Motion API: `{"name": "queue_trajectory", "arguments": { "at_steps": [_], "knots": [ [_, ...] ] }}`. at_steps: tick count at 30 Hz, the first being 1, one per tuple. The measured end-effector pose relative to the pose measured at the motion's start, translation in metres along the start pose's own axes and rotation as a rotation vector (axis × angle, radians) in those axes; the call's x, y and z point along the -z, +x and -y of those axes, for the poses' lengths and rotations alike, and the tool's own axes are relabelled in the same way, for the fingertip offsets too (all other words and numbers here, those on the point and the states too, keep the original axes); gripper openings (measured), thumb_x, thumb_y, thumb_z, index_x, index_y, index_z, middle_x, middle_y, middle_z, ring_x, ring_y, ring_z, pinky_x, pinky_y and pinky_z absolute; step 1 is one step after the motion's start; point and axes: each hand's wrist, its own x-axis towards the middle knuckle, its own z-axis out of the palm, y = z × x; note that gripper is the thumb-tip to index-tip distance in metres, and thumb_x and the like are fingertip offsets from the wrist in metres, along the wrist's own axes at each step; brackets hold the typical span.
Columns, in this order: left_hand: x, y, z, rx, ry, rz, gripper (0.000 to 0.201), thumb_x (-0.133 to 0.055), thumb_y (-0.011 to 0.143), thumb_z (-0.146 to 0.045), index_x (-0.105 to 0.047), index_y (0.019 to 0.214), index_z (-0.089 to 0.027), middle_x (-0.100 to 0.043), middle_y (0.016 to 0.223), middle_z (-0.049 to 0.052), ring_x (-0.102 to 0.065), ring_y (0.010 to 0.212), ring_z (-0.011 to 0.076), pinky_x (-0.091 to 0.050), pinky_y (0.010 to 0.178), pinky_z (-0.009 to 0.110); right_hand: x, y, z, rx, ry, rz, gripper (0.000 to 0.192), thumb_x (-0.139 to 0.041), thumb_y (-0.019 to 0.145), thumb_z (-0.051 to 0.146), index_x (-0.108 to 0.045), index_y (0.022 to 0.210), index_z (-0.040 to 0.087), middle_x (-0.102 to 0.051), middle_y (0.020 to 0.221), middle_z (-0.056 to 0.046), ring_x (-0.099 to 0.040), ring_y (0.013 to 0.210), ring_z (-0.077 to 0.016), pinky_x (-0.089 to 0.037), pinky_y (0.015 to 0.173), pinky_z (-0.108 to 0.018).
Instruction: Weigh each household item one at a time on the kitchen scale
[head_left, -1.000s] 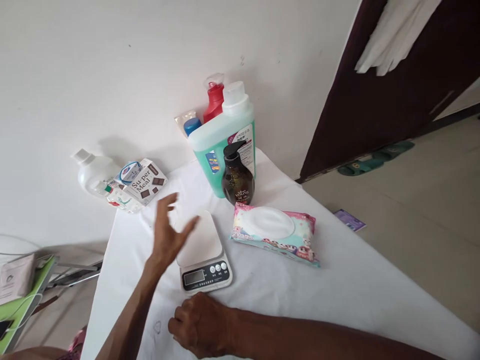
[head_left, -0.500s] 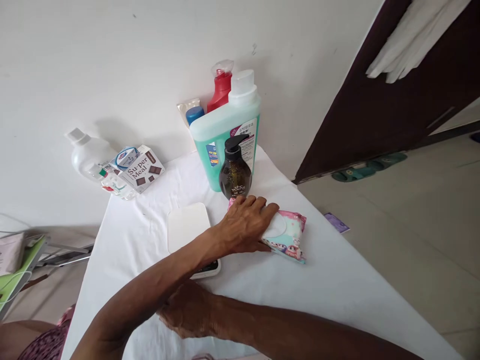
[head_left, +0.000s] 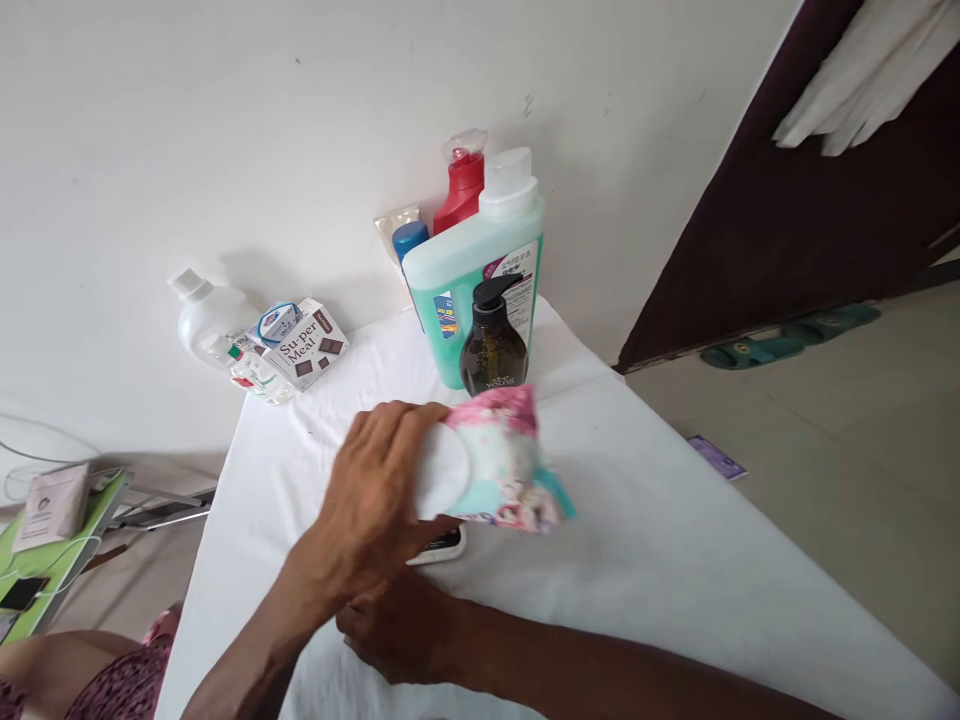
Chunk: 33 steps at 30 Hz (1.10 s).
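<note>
My left hand (head_left: 375, 490) grips a pink and teal pack of wet wipes (head_left: 502, 470) by its white lid end and holds it tilted above a small white kitchen scale (head_left: 442, 545). Only the scale's front corner shows under the hand and pack. My right hand (head_left: 397, 630) rests on the white tablecloth (head_left: 675, 560) just in front of the scale, fingers curled with nothing in them.
At the table's far edge stand a large green detergent jug (head_left: 450, 280), a dark pump bottle (head_left: 493, 350), a red bottle (head_left: 459, 190) and a blue-capped one. At the far left corner lie a Super Meal box (head_left: 304, 345) and a white bottle (head_left: 206, 315). A dark door (head_left: 787, 230) stands right.
My left hand reached across to the wipes pack, took hold of it, lifted it and brought it left over the scale. My right hand stayed on the cloth.
</note>
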Motion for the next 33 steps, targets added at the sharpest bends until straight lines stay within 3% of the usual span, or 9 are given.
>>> {"name": "queue_trajectory", "arguments": {
  "at_steps": [4,10,15,18,21,24,26,30,33],
  "knots": [
    [0.018,-0.026,0.029,0.148,0.164,0.051,0.066,-0.087,0.082,-0.045,-0.054,0.135,-0.023,-0.069,0.116,0.01,-0.066,0.102,0.0311,-0.052,0.085,0.043,0.022,-0.003,0.003,-0.018,-0.074,0.081,0.007,-0.062,0.098,0.025,-0.064,0.096,0.018,-0.073,0.085,-0.004,-0.064,0.066,-0.0175,-0.026,0.046,-0.032],
    [-0.004,-0.045,0.056,0.32,0.182,0.214,0.06,-0.088,0.081,-0.045,-0.057,0.126,-0.022,-0.07,0.115,0.009,-0.068,0.101,0.0323,-0.053,0.088,0.047,0.028,-0.004,0.004,-0.032,-0.071,0.11,0.006,-0.062,0.098,0.024,-0.062,0.096,0.018,-0.073,0.085,-0.003,-0.067,0.066,-0.018,-0.019,0.044,-0.033],
    [-0.009,-0.043,0.061,0.361,0.047,0.229,0.072,-0.089,0.078,-0.052,-0.058,0.136,-0.023,-0.07,0.124,0.012,-0.067,0.115,0.0367,-0.053,0.096,0.052,0.03,-0.004,0.004,-0.039,-0.07,0.137,0.009,-0.059,0.1,0.025,-0.064,0.097,0.018,-0.073,0.086,-0.002,-0.068,0.069,-0.0182,-0.016,0.044,-0.035],
    [0.005,-0.046,0.066,0.382,-0.125,0.122,0.102,-0.089,0.069,-0.068,-0.049,0.152,-0.026,-0.062,0.145,0.017,-0.061,0.13,0.0393,-0.05,0.105,0.055,0.032,-0.004,0.004,-0.032,-0.046,0.138,0.01,-0.057,0.101,0.024,-0.064,0.097,0.018,-0.073,0.087,-0.003,-0.067,0.069,-0.0176,-0.019,0.046,-0.033],
    [0.013,-0.06,0.077,0.474,-0.34,-0.14,0.088,-0.066,0.085,-0.081,-0.053,0.151,-0.025,-0.06,0.15,0.017,-0.062,0.131,0.036,-0.049,0.107,0.051,0.031,-0.005,0.003,-0.036,-0.024,0.154,0.01,-0.055,0.101,0.022,-0.063,0.097,0.017,-0.074,0.088,-0.004,-0.066,0.07,-0.0172,-0.023,0.049,-0.031],
    [-0.005,-0.085,0.093,0.702,-0.497,-0.443,0.068,-0.042,0.1,-0.075,-0.066,0.132,-0.02,-0.072,0.124,0.014,-0.071,0.104,0.0266,-0.055,0.089,0.04,0.03,-0.007,0.003,-0.061,-0.012,0.182,0.012,-0.052,0.101,0.019,-0.063,0.097,0.018,-0.074,0.09,-0.005,-0.064,0.071,-0.0169,-0.025,0.052,-0.029],
    [-0.029,-0.103,0.103,0.886,-0.563,-0.553,0.064,-0.041,0.102,-0.073,-0.07,0.116,-0.017,-0.072,0.101,0.01,-0.068,0.083,0.0208,-0.053,0.074,0.034,0.029,-0.008,0.004,-0.069,-0.011,0.187,0.011,-0.053,0.1,0.018,-0.063,0.097,0.018,-0.073,0.089,-0.005,-0.064,0.071,-0.0168,-0.025,0.053,-0.029],
    [-0.072,-0.126,0.115,1.026,-0.525,-0.51,0.054,-0.048,0.101,-0.066,-0.067,0.088,-0.017,-0.065,0.077,0.003,-0.057,0.071,0.0169,-0.047,0.066,0.029,0.027,-0.009,0.004,-0.071,-0.034,0.176,0.008,-0.056,0.1,0.02,-0.062,0.095,0.019,-0.072,0.088,-0.004,-0.064,0.071,-0.0168,-0.023,0.053,-0.032],
    [-0.082,-0.131,0.117,1.014,-0.5,-0.434,0.046,-0.051,0.101,-0.058,-0.064,0.081,-0.018,-0.063,0.074,0.002,-0.055,0.071,0.0162,-0.044,0.065,0.028,0.025,-0.011,0.003,-0.068,-0.048,0.174,0.007,-0.058,0.099,0.019,-0.061,0.093,0.019,-0.071,0.087,-0.002,-0.064,0.071,-0.0164,-0.022,0.053,-0.034]
  ]
}}
